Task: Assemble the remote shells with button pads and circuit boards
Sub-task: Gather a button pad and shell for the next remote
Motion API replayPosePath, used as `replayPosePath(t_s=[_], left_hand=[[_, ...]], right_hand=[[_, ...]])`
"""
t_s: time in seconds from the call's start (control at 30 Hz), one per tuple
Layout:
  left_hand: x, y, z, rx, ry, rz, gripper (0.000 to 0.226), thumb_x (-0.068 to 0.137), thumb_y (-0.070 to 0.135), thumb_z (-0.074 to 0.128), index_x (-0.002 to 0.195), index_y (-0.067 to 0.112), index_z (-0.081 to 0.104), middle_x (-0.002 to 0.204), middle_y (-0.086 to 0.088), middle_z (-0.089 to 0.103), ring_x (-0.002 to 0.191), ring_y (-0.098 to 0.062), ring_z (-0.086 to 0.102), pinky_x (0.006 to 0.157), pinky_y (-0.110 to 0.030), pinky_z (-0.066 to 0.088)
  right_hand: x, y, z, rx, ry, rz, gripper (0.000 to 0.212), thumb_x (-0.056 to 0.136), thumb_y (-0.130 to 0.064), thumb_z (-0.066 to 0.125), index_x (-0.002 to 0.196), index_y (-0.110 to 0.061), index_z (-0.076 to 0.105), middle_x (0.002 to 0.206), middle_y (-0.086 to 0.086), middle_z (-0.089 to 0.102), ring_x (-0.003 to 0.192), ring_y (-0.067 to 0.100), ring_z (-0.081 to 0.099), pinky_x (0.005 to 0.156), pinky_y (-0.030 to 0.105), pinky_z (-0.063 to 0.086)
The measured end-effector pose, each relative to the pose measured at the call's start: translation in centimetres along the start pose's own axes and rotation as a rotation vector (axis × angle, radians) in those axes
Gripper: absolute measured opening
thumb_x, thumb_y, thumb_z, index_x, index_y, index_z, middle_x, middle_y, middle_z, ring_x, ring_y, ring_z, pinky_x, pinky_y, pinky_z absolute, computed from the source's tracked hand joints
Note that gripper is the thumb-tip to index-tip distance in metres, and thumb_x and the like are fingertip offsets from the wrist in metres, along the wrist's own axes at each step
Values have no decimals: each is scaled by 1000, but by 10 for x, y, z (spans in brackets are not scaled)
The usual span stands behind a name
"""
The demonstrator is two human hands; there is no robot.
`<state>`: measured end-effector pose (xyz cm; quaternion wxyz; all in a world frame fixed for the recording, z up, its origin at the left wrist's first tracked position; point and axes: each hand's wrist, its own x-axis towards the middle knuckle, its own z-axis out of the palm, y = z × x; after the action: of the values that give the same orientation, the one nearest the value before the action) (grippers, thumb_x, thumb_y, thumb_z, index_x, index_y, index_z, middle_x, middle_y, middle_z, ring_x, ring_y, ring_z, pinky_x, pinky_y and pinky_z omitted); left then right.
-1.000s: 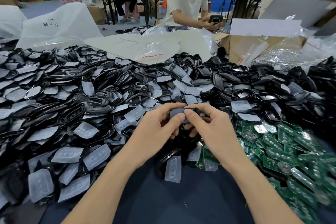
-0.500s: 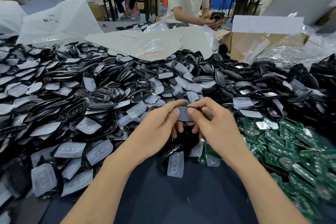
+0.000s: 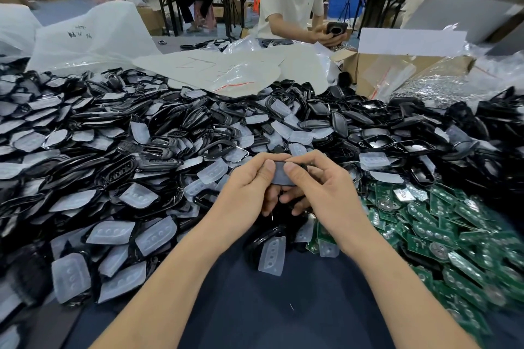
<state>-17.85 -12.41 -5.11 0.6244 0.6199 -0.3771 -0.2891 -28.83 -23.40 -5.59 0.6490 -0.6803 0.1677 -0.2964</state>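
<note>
Okay, since a second ago the grey pad (image 3: 279, 176) has tipped up to face me, thumbs now on its ends. Left hand (image 3: 246, 190) and right hand (image 3: 329, 190) both pinch it above the parts pile (image 3: 158, 147). Pad fitting underway, I reckon; green boards (image 3: 442, 235) next.

Open lane: bare dark table (image 3: 272, 317) near edge.
Left, ahead: shell pile (image 3: 119, 156).
Right: boards (image 3: 453, 235).
</note>
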Motion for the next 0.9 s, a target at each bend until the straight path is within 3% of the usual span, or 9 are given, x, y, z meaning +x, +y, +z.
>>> replayPosePath(t_s=[0.23, 0.37, 0.47, 0.67, 0.77, 0.9], left_hand=[[-11, 3, -4, 123, 37, -38, 24, 110, 18, 39, 116, 19, 62, 62, 7, 58, 53, -9, 51, 47, -22, 41], [-31, 10, -14, 181, 109, -51, 17, 108, 20, 44, 110, 24, 60, 63, 6, 63, 50, -9, 52, 44, -21, 40], [-55, 14, -28, 187, 68, -146, 16, 107, 19, 46, 114, 24, 60, 63, 2, 64, 49, -12, 52, 42, -23, 39], [-97, 11, -52, 370, -197, -400, 16, 107, 21, 47, 117, 29, 57, 67, -2, 68, 53, -14, 54, 42, -25, 40], [-100, 12, -55, 505, -165, -391, 15, 106, 23, 47, 118, 31, 52, 65, -1, 70, 50, -14, 56, 42, -26, 42], [-95, 18, -57, 769, -13, -299, 13, 104, 31, 50, 115, 32, 55, 55, 3, 66, 40, -9, 54, 41, -20, 41]], right_hand=[[-4, 0, -1, -202, 40, -52, 12, 99, -22, 66, 96, -33, 70, 89, -3, 74, 77, 13, 71, 55, 27, 56], [-7, -5, 5, -155, 53, -94, 17, 100, -31, 63, 115, -37, 68, 106, -14, 73, 98, 6, 68, 74, 29, 58], [-12, -10, 4, -135, 132, -138, 17, 102, -33, 61, 116, -41, 67, 109, -11, 72, 104, 8, 68, 90, 39, 57], [-29, -16, -14, -101, 245, -128, 25, 104, -22, 55, 113, -43, 65, 107, -10, 72, 96, 11, 69, 77, 31, 58], [-35, -22, -24, -85, 308, -126, 30, 106, -13, 50, 113, -38, 65, 100, -12, 72, 85, 5, 70, 70, 25, 57], [-41, -36, -38, -64, 393, -156, 33, 105, -8, 47, 110, -36, 64, 106, -3, 70, 80, 6, 68, 63, 21, 55]])
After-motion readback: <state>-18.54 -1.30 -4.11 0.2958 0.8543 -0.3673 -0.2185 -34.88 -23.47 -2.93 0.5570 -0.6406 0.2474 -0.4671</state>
